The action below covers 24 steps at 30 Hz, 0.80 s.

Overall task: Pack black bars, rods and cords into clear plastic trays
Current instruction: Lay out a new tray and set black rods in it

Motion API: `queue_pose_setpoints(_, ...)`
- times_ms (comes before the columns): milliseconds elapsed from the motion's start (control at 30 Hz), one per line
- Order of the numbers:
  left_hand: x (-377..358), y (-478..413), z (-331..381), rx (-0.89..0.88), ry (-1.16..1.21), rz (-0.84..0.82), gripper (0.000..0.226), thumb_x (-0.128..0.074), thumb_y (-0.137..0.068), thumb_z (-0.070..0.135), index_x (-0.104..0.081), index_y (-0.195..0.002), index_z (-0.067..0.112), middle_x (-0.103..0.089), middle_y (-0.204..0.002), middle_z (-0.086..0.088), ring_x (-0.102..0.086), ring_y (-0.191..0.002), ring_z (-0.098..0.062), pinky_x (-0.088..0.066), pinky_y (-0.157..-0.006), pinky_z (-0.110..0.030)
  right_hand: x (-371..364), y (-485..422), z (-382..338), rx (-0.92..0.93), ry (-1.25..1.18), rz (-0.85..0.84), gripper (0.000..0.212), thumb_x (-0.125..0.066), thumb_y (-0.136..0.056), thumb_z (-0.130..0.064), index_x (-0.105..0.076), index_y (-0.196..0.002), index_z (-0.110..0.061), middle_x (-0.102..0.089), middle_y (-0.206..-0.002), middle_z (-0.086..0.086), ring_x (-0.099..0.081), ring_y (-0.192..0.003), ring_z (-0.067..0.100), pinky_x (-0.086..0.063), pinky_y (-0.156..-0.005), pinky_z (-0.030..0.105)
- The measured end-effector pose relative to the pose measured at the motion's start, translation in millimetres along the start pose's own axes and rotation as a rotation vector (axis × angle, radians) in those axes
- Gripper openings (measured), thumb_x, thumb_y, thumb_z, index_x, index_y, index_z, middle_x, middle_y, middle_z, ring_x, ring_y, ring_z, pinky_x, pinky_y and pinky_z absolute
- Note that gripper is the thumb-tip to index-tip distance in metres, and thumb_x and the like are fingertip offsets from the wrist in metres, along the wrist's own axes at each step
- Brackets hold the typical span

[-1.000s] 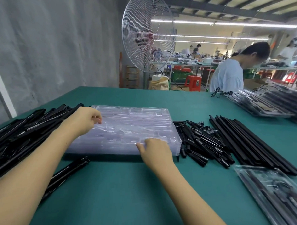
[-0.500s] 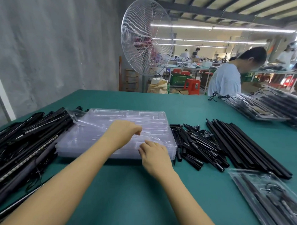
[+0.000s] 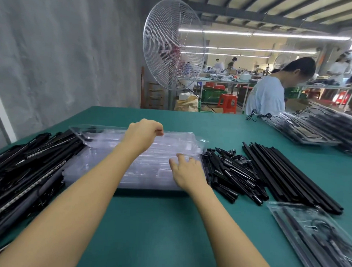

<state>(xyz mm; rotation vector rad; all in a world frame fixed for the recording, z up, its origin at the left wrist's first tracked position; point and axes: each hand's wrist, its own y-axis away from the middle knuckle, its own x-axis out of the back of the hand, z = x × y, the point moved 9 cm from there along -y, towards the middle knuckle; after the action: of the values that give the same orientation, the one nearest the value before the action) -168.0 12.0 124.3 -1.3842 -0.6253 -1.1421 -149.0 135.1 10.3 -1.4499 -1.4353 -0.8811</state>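
A stack of clear plastic trays (image 3: 149,172) lies in the middle of the green table. My left hand (image 3: 145,132) pinches the far edge of the top clear tray (image 3: 103,133), which is lifted off the stack and tilted. My right hand (image 3: 186,170) presses with spread fingers on the stack's right part. Black bars (image 3: 26,164) are heaped to the left of the stack. Short black rods (image 3: 229,171) and long black rods (image 3: 289,173) lie to its right.
A filled clear tray (image 3: 315,238) lies at the near right. More filled trays (image 3: 315,128) with cords are piled at the far right, near a person in a light shirt (image 3: 266,96). A large standing fan (image 3: 172,47) stands behind the table.
My left hand has moved from the stack's left end to its far edge and raised the top tray. My right hand has spread its fingers on the stack.
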Motion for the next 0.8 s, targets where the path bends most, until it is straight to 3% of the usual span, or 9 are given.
queue_pose_setpoints(100, -7, 4, 3, -0.018, -0.006, -0.045, 0.021, -0.046, -0.097, 0.014, -0.067, -0.099, 0.018, -0.068, -0.107, 0.004, -0.06, -0.098, -0.024, -0.045, -0.087, -0.035, 7, -18, -5, 0.002, 0.008, -0.021, 0.053, -0.023, -0.101, -0.041, -0.022, -0.147, -0.013, -0.041, -0.137, 0.026, -0.036, -0.126, 0.038, -0.033, -0.1, 0.042)
queue_pose_setpoints(233, -1, 4, -2, 0.002, 0.043, -0.02, 0.02, -0.049, -0.097, 0.022, -0.068, -0.099, 0.018, -0.069, -0.104, 0.001, -0.06, -0.097, -0.025, -0.048, -0.084, -0.035, 15, -23, -18, 0.083, 0.141, 0.117, 0.051, -0.036, -0.099, -0.039, -0.03, -0.141, -0.011, -0.046, -0.13, 0.025, -0.036, -0.124, 0.037, -0.032, -0.098, 0.042)
queue_pose_setpoints(333, 15, -1, -4, 0.027, 0.091, 0.046, 0.02, -0.05, -0.096, 0.021, -0.07, -0.098, 0.018, -0.07, -0.104, 0.001, -0.06, -0.1, -0.025, -0.045, -0.09, -0.039, 2, -22, -15, 0.114, 0.107, 0.094, 0.042, -0.038, -0.096, -0.033, -0.037, -0.135, -0.015, -0.021, -0.148, 0.025, -0.026, -0.131, 0.039, -0.026, -0.105, 0.044)
queue_pose_setpoints(433, 26, -10, -5, 0.035, 0.15, 0.053, 0.02, -0.052, -0.096, 0.02, -0.071, -0.096, 0.019, -0.07, -0.102, 0.003, -0.06, -0.101, -0.022, -0.045, -0.093, -0.041, -9, -23, -10, 0.13, 0.122, 0.032, 0.055, -0.031, -0.097, -0.041, -0.02, -0.148, -0.023, 0.016, -0.156, 0.013, -0.012, -0.138, 0.047, -0.016, -0.112, 0.048)
queue_pose_setpoints(500, 23, -12, -2, 0.029, 0.121, 0.021, 0.021, -0.05, -0.096, 0.02, -0.071, -0.097, 0.019, -0.07, -0.103, 0.004, -0.061, -0.1, -0.021, -0.047, -0.092, -0.04, -14, -26, -6, 0.118, 0.135, -0.025, 0.06, -0.026, -0.097, -0.049, -0.01, -0.151, -0.028, 0.019, -0.156, 0.011, -0.011, -0.139, 0.047, -0.015, -0.113, 0.047)
queue_pose_setpoints(567, 22, -13, -3, 0.051, 0.161, 0.056, 0.023, -0.049, -0.096, 0.018, -0.072, -0.094, 0.018, -0.07, -0.102, 0.003, -0.061, -0.099, -0.022, -0.047, -0.091, -0.04, -17, -27, -6, 0.118, 0.154, -0.055, 0.058, -0.023, -0.097, -0.051, -0.014, -0.15, -0.03, 0.02, -0.156, 0.011, -0.011, -0.139, 0.046, -0.015, -0.112, 0.046)
queue_pose_setpoints(800, 23, -25, -12, 0.135, 0.21, 0.123, 0.025, -0.047, -0.097, 0.015, -0.071, -0.091, 0.019, -0.071, -0.098, 0.004, -0.06, -0.101, -0.021, -0.041, -0.098, -0.045, -17, -23, -5, 0.096, 0.057, -0.009, 0.051, -0.026, -0.098, -0.036, -0.026, -0.147, -0.026, 0.016, -0.156, 0.015, -0.008, -0.141, 0.042, -0.012, -0.115, 0.044)
